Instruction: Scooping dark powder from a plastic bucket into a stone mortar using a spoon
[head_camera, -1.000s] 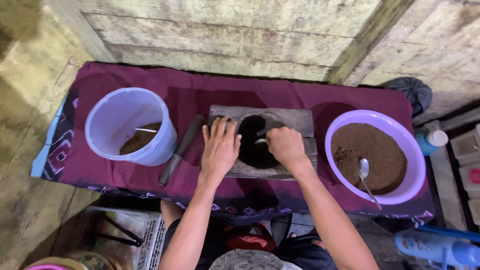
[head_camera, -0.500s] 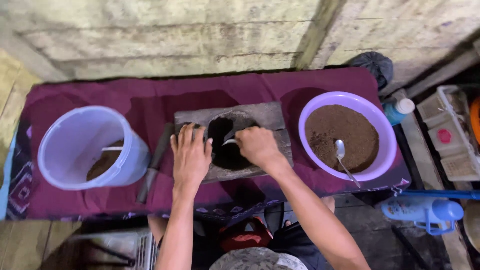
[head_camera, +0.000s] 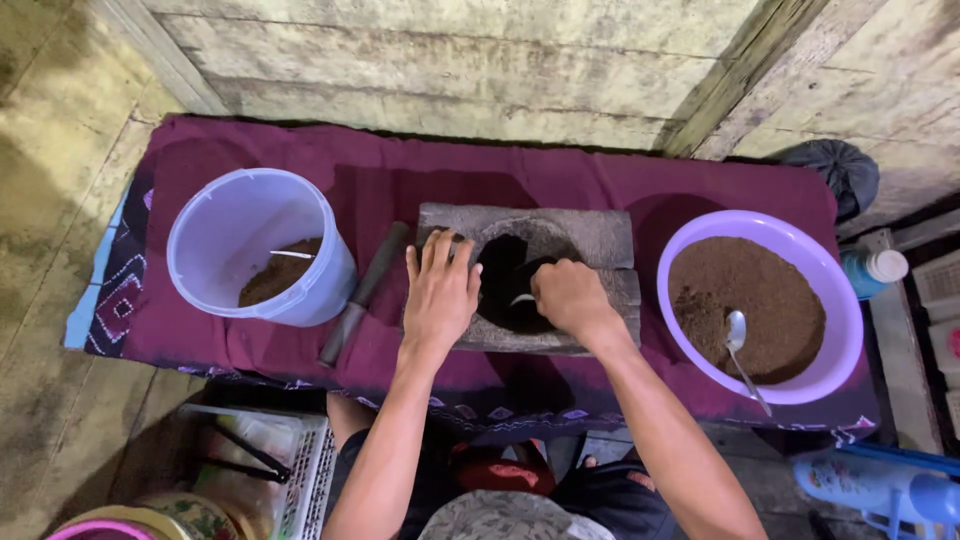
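A grey stone mortar block (head_camera: 560, 235) sits at the middle of the bench (head_camera: 600, 185), which is draped in a maroon cloth; everything else lies around that block. The left hand (head_camera: 440, 290) rests flat on the block's left part, fingers spread and grasping nothing. The right hand (head_camera: 570, 297) is clenched over the dark hollow (head_camera: 500, 285) in the block — something pale shows at its fingertips, but what it is cannot be told. Just left of the block lies a dark stick-like tool (head_camera: 362, 293), and beyond it stands a pale translucent bucket (head_camera: 215, 235) with a little brown powder at the bottom. To the block's right sits a purple basin (head_camera: 835, 290) heaped with brown powder (head_camera: 750, 290) — a metal spoon (head_camera: 738, 340) lies in it.
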